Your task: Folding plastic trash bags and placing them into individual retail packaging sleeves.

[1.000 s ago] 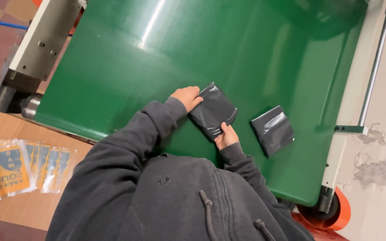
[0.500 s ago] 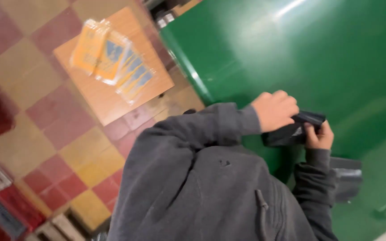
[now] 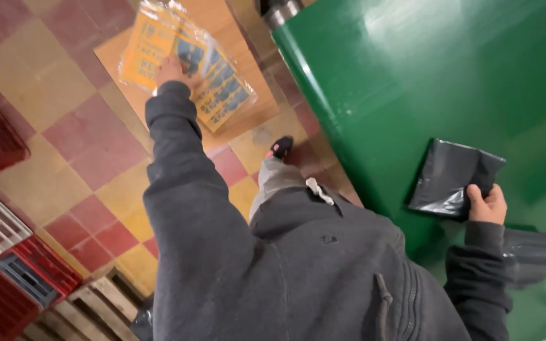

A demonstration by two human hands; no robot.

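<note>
head view shows you bent over beside the green table [image 3: 412, 69], and everything here is placed from that table. your right hand [image 3: 486, 205] rests on the green top near its lower right part, fingers curled closed around the edge of a folded black plastic bag [image 3: 453, 177] that lies flat on the table. a second folded black bag [image 3: 529, 252] lies on the same top just behind your right sleeve, partly hidden by it. so two black bags can be counted.

your left hand [image 3: 170, 71] reaches away from the table, down to its left, onto a fanned stack of clear packets with orange and blue printed inserts [image 3: 188, 60]. the hand lies on top of the packets; you can't tell whether the fingers are pinching one or just pressing. at least four packets overlap there, the exact count unclear. they sit on one brown cardboard sheet [image 3: 235, 107] on the checkered tile floor [image 3: 77, 145], close to the table's left edge.

farther left of the table, red plastic crates [image 3: 7, 271] stand at the frame edge, their contents not readable, with a wooden pallet [image 3: 96, 309] beside them.
</note>
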